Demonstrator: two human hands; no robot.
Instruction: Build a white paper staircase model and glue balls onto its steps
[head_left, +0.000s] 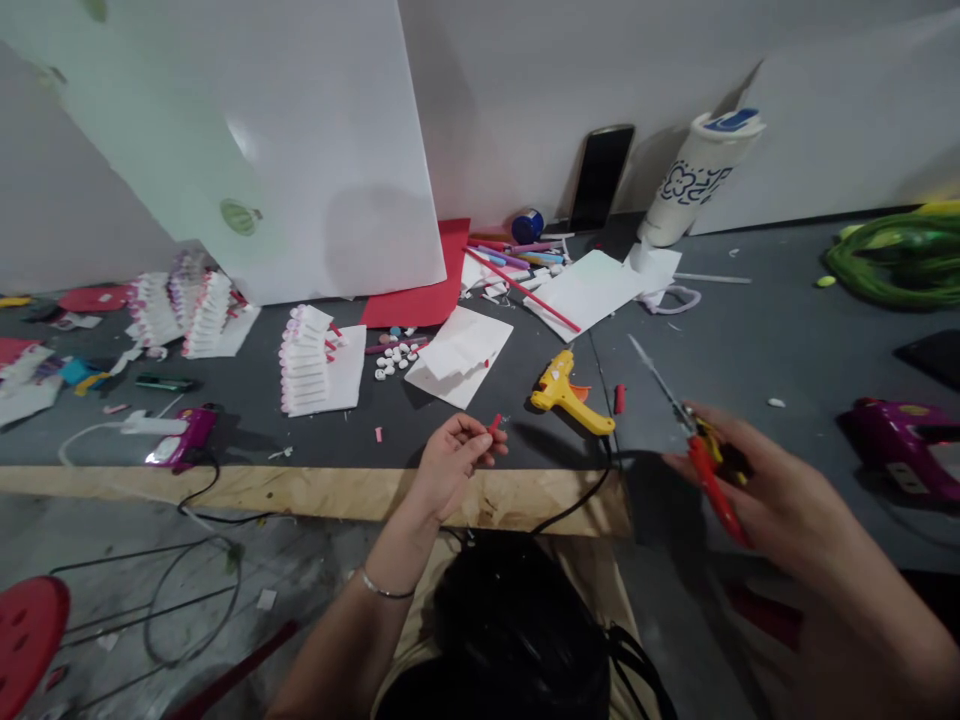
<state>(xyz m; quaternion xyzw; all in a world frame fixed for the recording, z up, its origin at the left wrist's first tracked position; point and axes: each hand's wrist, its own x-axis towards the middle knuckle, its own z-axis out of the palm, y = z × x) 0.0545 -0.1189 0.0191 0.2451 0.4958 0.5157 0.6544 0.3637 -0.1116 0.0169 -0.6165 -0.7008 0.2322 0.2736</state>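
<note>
Near the table's front edge, my left hand (463, 450) pinches a small red piece (496, 423) between thumb and fingers. Over the right part of the table, my right hand (739, 465) is closed on a tool with red and yellow handles (712, 485) and a long thin metal end pointing up and left. Between my hands lies a yellow glue gun (571, 393), with a short red cylinder (619, 399) beside it. White sheets (459, 358) lie beyond my left hand, next to small white pieces (391, 360).
Stacked white strips on card (306, 362) stand at the left. Behind are red paper (420, 300), pens, a phone (602, 178) and a white tumbler (697, 180). Green cord (892, 262) and a purple power block (904, 450) are at the right; a black cable hangs over the front edge.
</note>
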